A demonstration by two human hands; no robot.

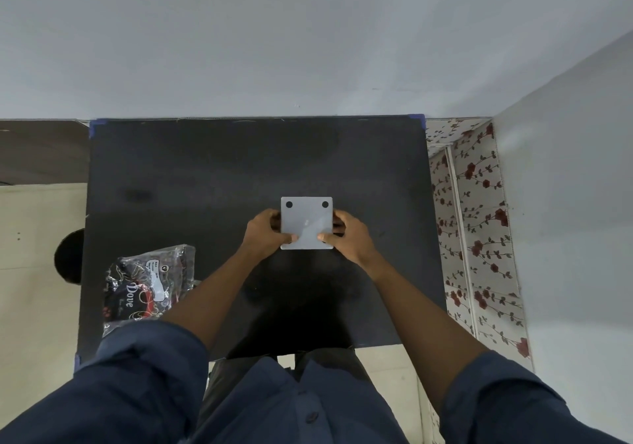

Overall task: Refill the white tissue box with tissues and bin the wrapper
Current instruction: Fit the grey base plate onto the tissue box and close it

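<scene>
The white tissue box [306,219] is upside down over the middle of the black table [212,176], its flat base with black round feet facing me. My left hand [265,234] grips its left side, thumb on the base near the front edge. My right hand [346,236] grips the right side the same way. A tissue pack in a clear wrapper with dark "Dove" print [147,284] lies on the table's front left, apart from both hands.
A dark round object [70,255] stands on the pale floor left of the table. A rose-patterned cloth-covered unit [479,238] adjoins the table's right edge. A white wall runs behind the table and along the right.
</scene>
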